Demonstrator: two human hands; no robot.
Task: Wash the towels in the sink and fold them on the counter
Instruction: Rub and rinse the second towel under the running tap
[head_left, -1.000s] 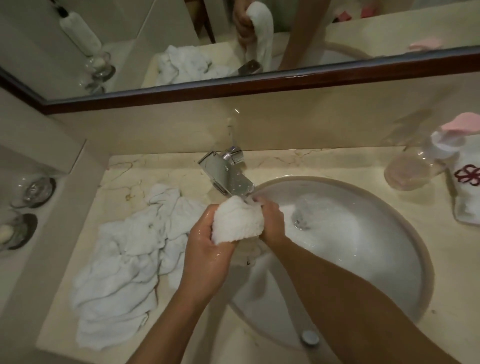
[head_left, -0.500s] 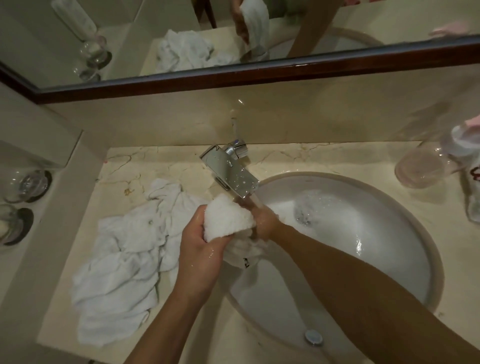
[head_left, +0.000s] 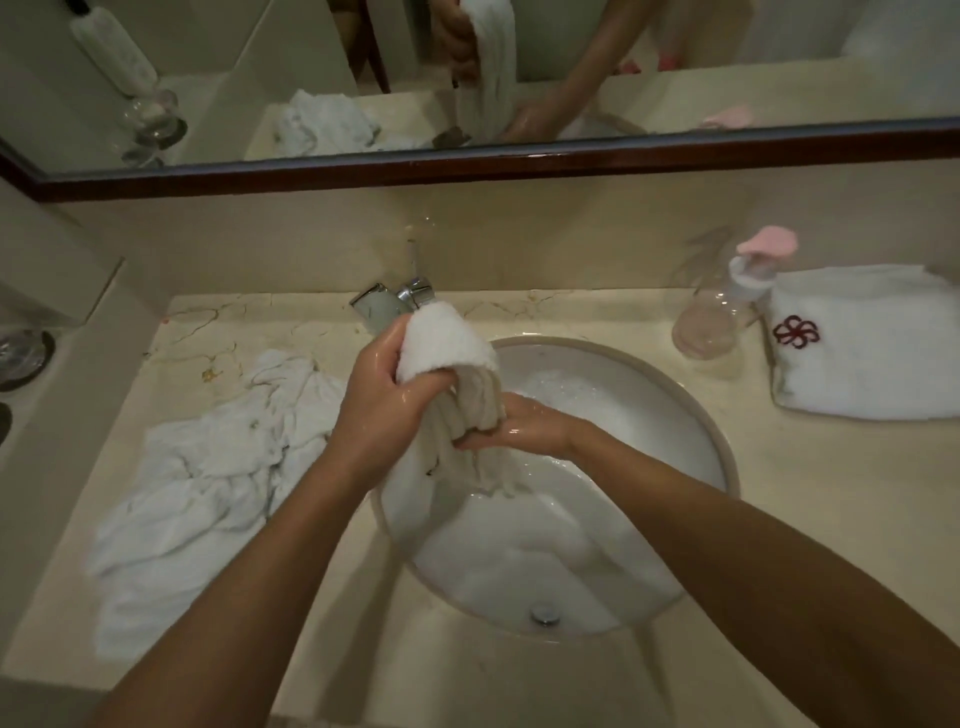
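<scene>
A wet white towel (head_left: 447, 348) hangs bunched over the left side of the round sink (head_left: 722, 436). My left hand (head_left: 382, 410) grips its upper part just in front of the chrome faucet (head_left: 382, 304). My right hand (head_left: 519, 428) holds the hanging lower part from the right, fingers curled round it. Foamy water lies in the basin. A heap of crumpled white towels (head_left: 208, 467) lies on the counter (head_left: 810, 519) to the left of the sink. A folded white towel with a red flower mark (head_left: 872, 348) rests at the right.
A clear soap dispenser with a pink top (head_left: 722, 317) stands beside the folded towel. Glass dishes (head_left: 21, 351) sit on a lower ledge at the far left. The mirror (head_left: 519, 78) runs along the back wall above a dark wooden frame.
The towel has been lifted higher and now hangs stretched downward. My right hand has slid from the bundle's top down to its hanging part. The view has shifted right, showing the folded towel.
</scene>
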